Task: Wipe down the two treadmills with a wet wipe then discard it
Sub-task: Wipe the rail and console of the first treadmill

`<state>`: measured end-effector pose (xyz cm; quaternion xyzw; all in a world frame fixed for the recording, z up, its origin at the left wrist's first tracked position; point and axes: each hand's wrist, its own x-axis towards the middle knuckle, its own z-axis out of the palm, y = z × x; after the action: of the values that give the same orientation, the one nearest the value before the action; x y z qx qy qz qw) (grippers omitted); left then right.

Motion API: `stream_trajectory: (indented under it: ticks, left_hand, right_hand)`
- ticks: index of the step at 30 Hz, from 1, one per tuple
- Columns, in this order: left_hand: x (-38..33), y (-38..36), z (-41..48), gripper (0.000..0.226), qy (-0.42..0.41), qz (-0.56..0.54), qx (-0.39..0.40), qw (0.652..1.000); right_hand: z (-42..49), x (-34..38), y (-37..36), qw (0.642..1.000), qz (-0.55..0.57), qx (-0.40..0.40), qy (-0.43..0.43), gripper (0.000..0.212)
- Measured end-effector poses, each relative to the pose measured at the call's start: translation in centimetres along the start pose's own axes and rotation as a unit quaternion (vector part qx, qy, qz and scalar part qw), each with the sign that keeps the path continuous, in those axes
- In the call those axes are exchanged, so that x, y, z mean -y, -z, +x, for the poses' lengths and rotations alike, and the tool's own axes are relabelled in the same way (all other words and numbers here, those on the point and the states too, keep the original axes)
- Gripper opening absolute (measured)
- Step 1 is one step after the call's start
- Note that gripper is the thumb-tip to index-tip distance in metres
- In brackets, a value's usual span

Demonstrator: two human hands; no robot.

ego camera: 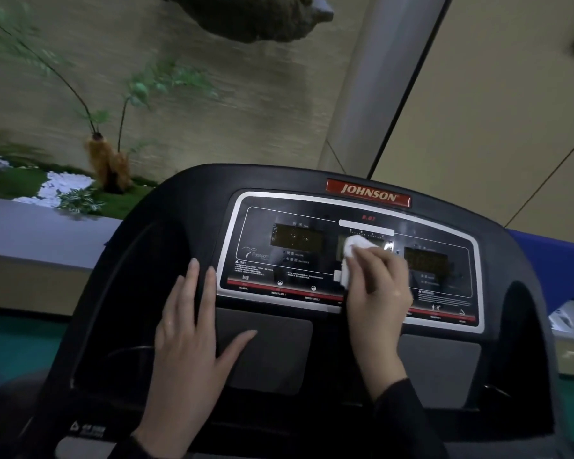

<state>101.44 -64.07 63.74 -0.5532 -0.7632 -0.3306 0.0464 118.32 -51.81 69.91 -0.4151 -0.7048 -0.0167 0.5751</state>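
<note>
My right hand (378, 289) holds a bunched white wet wipe (347, 260) against the middle of the display panel (259, 226) on the treadmill console (140, 260). My fingers are bent over the wad and press it onto the centre LCD window, which it mostly hides. The wipe pokes out beyond my fingertips on their left side. A black sleeve (401, 412) covers that wrist.

My left hand (193, 329) lies flat on the console's left part. Its fingers are straight and slightly spread, and the tips reach the panel's left edge. The thumb stretches out across the grey pad (272, 359) just below the panel.

A red badge (368, 193) at the console's top edge reads "JOHNSON". Near the panel's left edge is a "Passport" logo (257, 254), with a dim LCD window (297, 238) above it and another LCD window (426, 258) towards the right edge. Along the panel's bottom edge a red strip carries "MANUAL" (243, 288), "WEIGHT LOSS 1" (278, 293) and "WEIGHT LOSS 2" (312, 298). The warning blocks and the small characters beside the windows are too fine to read.

Beyond the console's left edge a planter ledge (47, 233) holds moss, white pebbles and thin-stemmed plants, all blurred.
</note>
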Motion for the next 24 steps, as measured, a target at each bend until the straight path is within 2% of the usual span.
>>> stream_trajectory:
  ticks: [3, 8, 10, 12, 15, 17, 19, 22, 24]
  left_hand:
    - [0.0, -0.1, 0.1, 0.090, 0.004, 0.004, 0.001, 1.000]
    - [0.2, -0.3, 0.0, 0.090, 0.007, 0.021, -0.001, 1.000]
    - [0.4, -0.3, 0.0, 0.090, 0.007, 0.030, -0.005, 1.000]
    - [0.5, -0.3, 0.0, 0.090, 0.004, 0.042, -0.008, 0.999]
    - [0.5, -0.3, 0.1, 0.091, 0.001, 0.050, -0.007, 0.999]
    - [0.5, -0.3, 0.1, 0.090, 0.004, 0.048, -0.011, 0.999]
    - [0.6, -0.4, 0.1, 0.090, 0.005, 0.047, -0.014, 0.999]
    - [0.7, -0.4, 0.2, 0.090, 0.002, 0.043, -0.017, 0.999]
    - [0.7, -0.4, 0.2, 0.090, 0.000, 0.043, -0.018, 0.999]
  right_hand:
    - [0.7, 1.1, -1.1, 1.000, 0.010, -0.004, -0.021, 0.019]
    - [-1.6, 4.6, -3.8, 0.989, 0.026, 0.099, 0.110, 0.016]
    - [-1.9, 4.3, -3.2, 0.983, 0.020, 0.123, 0.135, 0.017]
    - [-1.0, 3.2, -2.5, 0.990, 0.007, 0.093, 0.103, 0.018]
    - [1.6, 2.5, -2.5, 1.000, 0.007, 0.026, -0.002, 0.017]
    - [2.7, 3.1, -3.5, 1.000, 0.010, 0.010, -0.017, 0.016]
    - [2.5, 4.6, -4.8, 0.999, 0.016, 0.030, 0.021, 0.016]
    - [0.4, 5.9, -5.6, 0.986, 0.027, 0.107, 0.126, 0.016]
    - [-0.3, 5.4, -4.9, 0.978, 0.027, 0.138, 0.154, 0.017]
